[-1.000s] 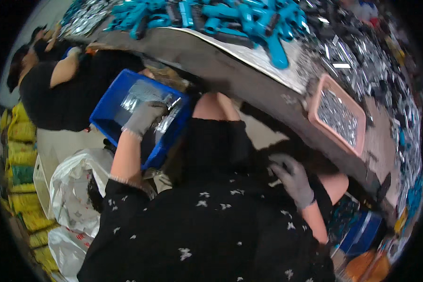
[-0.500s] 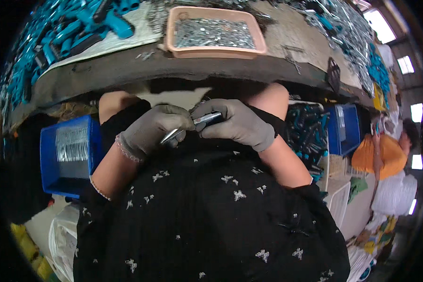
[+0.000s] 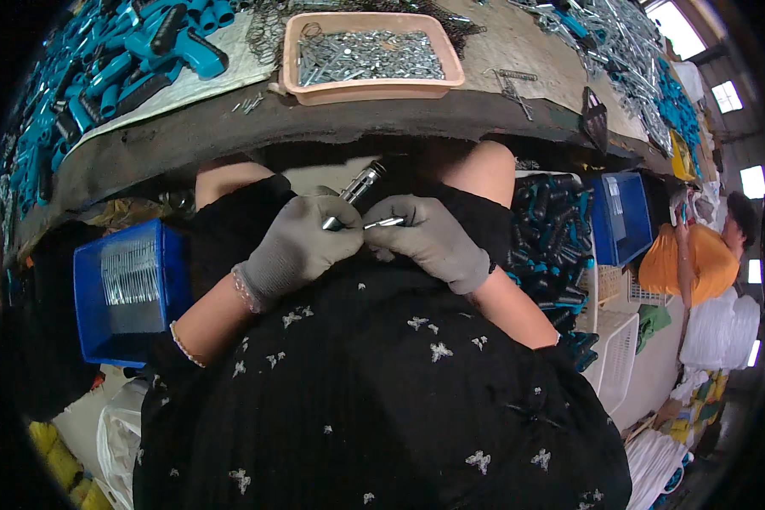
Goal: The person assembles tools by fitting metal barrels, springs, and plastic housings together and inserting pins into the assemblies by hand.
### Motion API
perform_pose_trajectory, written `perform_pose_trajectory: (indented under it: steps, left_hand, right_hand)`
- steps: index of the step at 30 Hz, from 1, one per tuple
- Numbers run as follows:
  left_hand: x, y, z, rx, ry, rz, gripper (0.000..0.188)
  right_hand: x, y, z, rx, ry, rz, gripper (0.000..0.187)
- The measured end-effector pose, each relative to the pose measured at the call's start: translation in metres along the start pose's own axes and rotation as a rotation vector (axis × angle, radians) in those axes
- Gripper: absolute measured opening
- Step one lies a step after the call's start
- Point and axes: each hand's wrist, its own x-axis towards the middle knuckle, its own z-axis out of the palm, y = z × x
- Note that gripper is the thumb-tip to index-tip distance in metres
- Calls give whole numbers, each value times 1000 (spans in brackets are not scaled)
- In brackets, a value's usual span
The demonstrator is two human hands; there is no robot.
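Observation:
Both hands wear grey gloves and meet above my lap. My left hand (image 3: 302,242) is closed round a shiny metal piece with a dark end (image 3: 359,187), which sticks up and to the right past the fingers; its exact kind I cannot make out. A bright end of metal also shows between the left fingers, perhaps part of the same piece. Beside it, my right hand (image 3: 433,242) pinches a small shiny metal pin (image 3: 386,223), pointing toward the left fingers. The fingers hide where the parts meet.
A pink tray (image 3: 374,91) of small metal parts stands on the workbench (image 3: 178,123). Teal and black handles (image 3: 200,55) are heaped at far left. Blue bins (image 3: 174,280) flank my legs, and black-and-teal handles (image 3: 557,229) fill a container at right. A person in orange (image 3: 697,263) is farther right.
The dark-ended metal piece, earlier at my right fingers, now points up from my left hand. The flat shiny piece below my left hand no longer shows there. My right hand now pinches a pin.

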Motion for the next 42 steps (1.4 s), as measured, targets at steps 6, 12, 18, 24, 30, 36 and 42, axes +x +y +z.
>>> perform_pose_trajectory:
  steps: [6, 12, 18, 24, 30, 36, 42]
  left_hand:
    - [-23, 2, -28, -786, 43, -654, 27]
    - [-44, 4, -45, -664, 38, -635, 33]
    - [-41, 14, -46, -877, 54, -679, 30]
    - [-52, -1, -38, -954, 75, -742, 29]
    - [-44, 2, -30, -947, 134, -657, 26]
    - [-42, -4, -28, -905, 77, -652, 26]
    - [-52, -4, -31, -961, 79, -659, 24]
  right_hand:
    - [-12, -8, -30, -200, 364, -128, 19]
    - [-8, -30, -34, -313, 524, -266, 13]
    - [18, -34, -3, -371, 236, -223, 17]
    - [27, -32, 5, -378, 211, -214, 18]
    - [30, -26, 4, -378, 145, -247, 13]
    - [32, -11, 7, -290, 73, -261, 17]
    - [34, -12, 18, -409, 68, -460, 14]
